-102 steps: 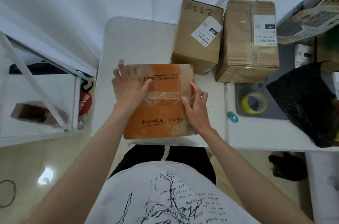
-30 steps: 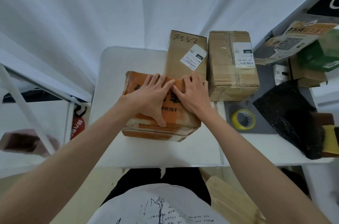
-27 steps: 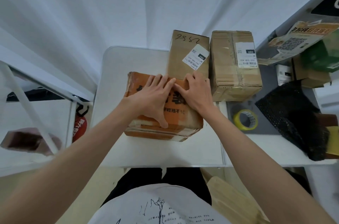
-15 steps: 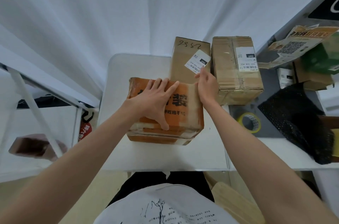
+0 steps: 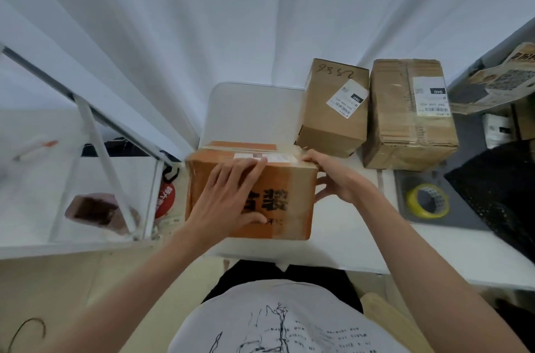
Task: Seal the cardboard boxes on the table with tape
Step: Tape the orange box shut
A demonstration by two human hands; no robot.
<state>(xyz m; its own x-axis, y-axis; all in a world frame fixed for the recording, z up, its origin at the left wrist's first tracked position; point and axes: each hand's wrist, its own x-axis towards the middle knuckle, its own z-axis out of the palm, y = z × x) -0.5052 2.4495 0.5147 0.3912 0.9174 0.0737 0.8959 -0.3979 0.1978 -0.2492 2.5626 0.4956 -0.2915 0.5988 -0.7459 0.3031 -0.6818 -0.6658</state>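
An orange cardboard box [image 5: 292,179] with black printed characters stands on the white table [image 5: 252,109], its printed face tilted toward me and a label strip on its upper edge. My left hand [image 5: 228,196] presses flat on that face with straight fingers. My right hand [image 5: 333,179] grips the box's right end, thumb at the upper corner and fingers curled round the side. A yellow tape roll [image 5: 428,200] lies on a grey mat to the right, apart from both hands.
Two brown cardboard boxes with shipping labels, a small box [image 5: 333,118] and a larger box [image 5: 405,121], stand behind the orange one. Black mesh material [image 5: 498,193] lies at the far right. A white metal rack [image 5: 95,135] stands left of the table.
The orange box has been tipped up, so its printed face now fronts me. My right hand slid from the top to the box's right end; my left hand stays flat on it.
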